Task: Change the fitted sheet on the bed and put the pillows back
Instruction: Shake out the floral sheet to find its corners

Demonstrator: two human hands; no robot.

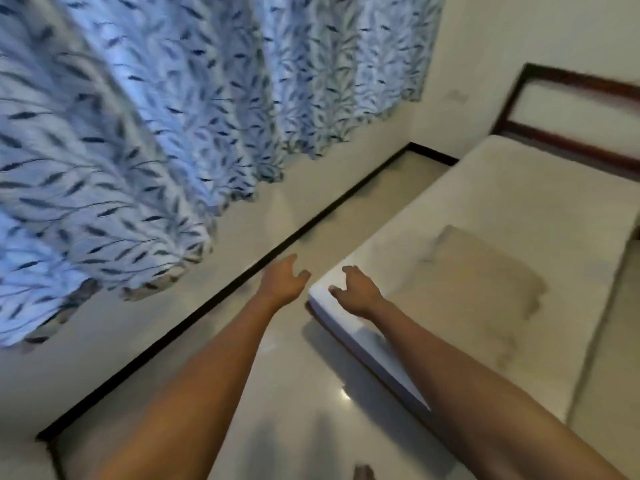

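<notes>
I have a bare strip of floor [374,202] running between the wall [294,202] and the long side of the mattress [502,209], free for a hand. The mattress top lies open too. The curtain [138,133] hangs down the wall on my left, and the headboard [571,133] closes the far end.

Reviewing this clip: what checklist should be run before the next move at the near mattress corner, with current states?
1. Left hand free: ok, open, over the glossy floor beside the corner.
2. Right hand free: ok, open, above the near corner of the cream mattress.
3. Fresh sheet ready: cannot tell; a flat beige rectangular fabric piece lies on the mattress.
4. Old sheet removed: cannot tell, picture blurred.
5. Blue leaf-patterned curtain out of the way: ok, hangs apart on the left.
</notes>
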